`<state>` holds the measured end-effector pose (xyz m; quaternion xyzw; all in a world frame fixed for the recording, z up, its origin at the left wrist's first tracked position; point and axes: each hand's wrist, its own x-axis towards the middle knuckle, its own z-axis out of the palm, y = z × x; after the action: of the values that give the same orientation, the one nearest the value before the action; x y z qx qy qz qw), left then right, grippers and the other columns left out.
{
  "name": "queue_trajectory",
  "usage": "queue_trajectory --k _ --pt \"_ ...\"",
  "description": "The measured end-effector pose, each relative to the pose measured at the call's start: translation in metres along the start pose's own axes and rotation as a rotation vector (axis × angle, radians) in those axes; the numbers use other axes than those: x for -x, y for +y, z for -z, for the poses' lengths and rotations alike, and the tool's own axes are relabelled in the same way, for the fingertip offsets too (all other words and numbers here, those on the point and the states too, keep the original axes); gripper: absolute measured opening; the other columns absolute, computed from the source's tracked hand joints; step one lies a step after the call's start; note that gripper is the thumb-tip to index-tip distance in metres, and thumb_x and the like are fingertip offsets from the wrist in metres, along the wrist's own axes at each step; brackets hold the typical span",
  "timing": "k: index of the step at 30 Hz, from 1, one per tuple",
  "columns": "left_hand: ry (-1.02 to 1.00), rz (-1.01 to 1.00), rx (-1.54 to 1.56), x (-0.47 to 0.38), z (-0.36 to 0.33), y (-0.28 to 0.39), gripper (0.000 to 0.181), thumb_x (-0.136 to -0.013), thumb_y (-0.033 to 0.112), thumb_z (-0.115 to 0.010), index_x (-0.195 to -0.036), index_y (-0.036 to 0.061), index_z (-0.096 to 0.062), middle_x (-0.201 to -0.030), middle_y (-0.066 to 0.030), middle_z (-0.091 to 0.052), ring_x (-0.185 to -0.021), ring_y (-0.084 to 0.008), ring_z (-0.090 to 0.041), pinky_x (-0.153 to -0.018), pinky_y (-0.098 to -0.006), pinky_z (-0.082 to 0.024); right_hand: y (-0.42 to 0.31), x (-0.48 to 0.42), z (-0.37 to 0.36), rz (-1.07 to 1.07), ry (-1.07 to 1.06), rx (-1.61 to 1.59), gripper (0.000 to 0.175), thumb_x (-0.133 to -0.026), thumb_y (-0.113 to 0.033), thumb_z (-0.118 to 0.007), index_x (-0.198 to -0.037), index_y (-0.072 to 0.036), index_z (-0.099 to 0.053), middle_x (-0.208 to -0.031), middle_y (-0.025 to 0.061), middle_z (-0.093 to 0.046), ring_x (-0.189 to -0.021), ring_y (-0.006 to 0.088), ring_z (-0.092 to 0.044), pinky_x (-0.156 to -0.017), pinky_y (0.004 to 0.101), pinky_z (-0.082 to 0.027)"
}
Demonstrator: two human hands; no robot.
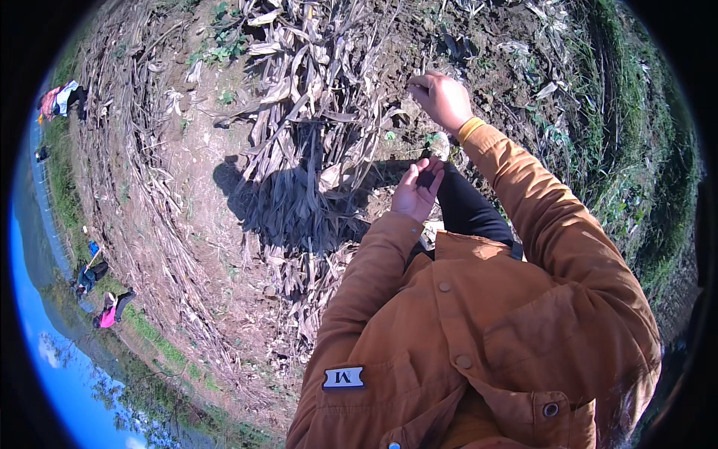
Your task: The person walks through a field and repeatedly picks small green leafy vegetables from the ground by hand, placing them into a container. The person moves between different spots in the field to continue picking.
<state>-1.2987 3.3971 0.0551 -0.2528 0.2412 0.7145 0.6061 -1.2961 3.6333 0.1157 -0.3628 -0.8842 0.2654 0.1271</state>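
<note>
My left hand (418,192) is held palm up in front of the dark trouser leg (470,199), its fingers apart and slightly curled. Nothing shows in its palm. Farther out, over the soil, my right hand (443,101) has its thumb and fingers drawn together. Whether something small sits between those fingertips cannot be seen. Under the hands lies rough brown earth with small green weeds. Beyond the trouser leg is a pale object (439,146), perhaps a shoe, partly hidden. Beside my left hand runs a thick row of dry corn stalks and leaves (314,112).
My shadow (280,193) falls across the stalks. Another stalk row (162,207) lies farther left. Green grass (611,168) borders the right side. Several people stand far off at left, one in pink (109,314), another with a long-handled tool (94,258).
</note>
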Motion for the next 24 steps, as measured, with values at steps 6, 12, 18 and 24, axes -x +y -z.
queue_trajectory --k 6,12,18,24 --pt "-0.11 0.053 0.025 0.001 0.003 -0.011 0.036 -0.111 0.027 -0.053 -0.129 -0.0028 -0.063 -0.139 -0.0173 -0.062 -0.135 -0.0322 -0.056 -0.121 -0.0453 -0.045 -0.003 0.063 0.045 -0.052 0.063 -0.117 0.021 -0.095 -0.028 -0.07 -0.099 -0.01 -0.08 -0.095 0.01 -0.074 -0.083 0.032 -0.074 -0.074 0.0411 -0.059" --pt "-0.047 0.092 -0.027 0.011 -0.002 -0.028 0.035 -0.114 0.024 -0.042 -0.13 -0.0008 -0.061 -0.128 -0.0121 -0.067 -0.121 -0.0234 -0.065 -0.11 -0.0415 -0.053 -0.04 0.17 0.066 -0.025 -0.154 -0.049 0.016 -0.088 -0.026 -0.073 -0.095 -0.014 -0.08 -0.088 0.0098 -0.07 -0.076 0.0325 -0.072 -0.068 0.04 -0.059" --pt "-0.156 0.214 -0.243 0.033 0.003 -0.04 0.039 -0.114 0.03 -0.041 -0.134 0.0048 -0.063 -0.13 -0.0091 -0.069 -0.12 -0.0216 -0.065 -0.108 -0.0377 -0.051 -0.048 0.228 0.042 0.006 -0.042 0.105 0.02 -0.085 -0.022 -0.072 -0.094 -0.005 -0.072 -0.097 0.0101 -0.072 -0.074 0.0299 -0.072 -0.066 0.0404 -0.058" --pt "-0.136 0.274 -0.275 0.035 0.01 -0.052 0.04 -0.115 0.031 -0.041 -0.135 0.0046 -0.064 -0.134 -0.0094 -0.069 -0.124 -0.0211 -0.064 -0.111 -0.0388 -0.048 -0.04 0.256 0.038 -0.069 -0.014 0.16 0.014 -0.087 -0.02 -0.066 -0.085 -0.006 -0.069 -0.087 0.0081 -0.069 -0.068 0.0269 -0.07 -0.062 0.041 -0.056"
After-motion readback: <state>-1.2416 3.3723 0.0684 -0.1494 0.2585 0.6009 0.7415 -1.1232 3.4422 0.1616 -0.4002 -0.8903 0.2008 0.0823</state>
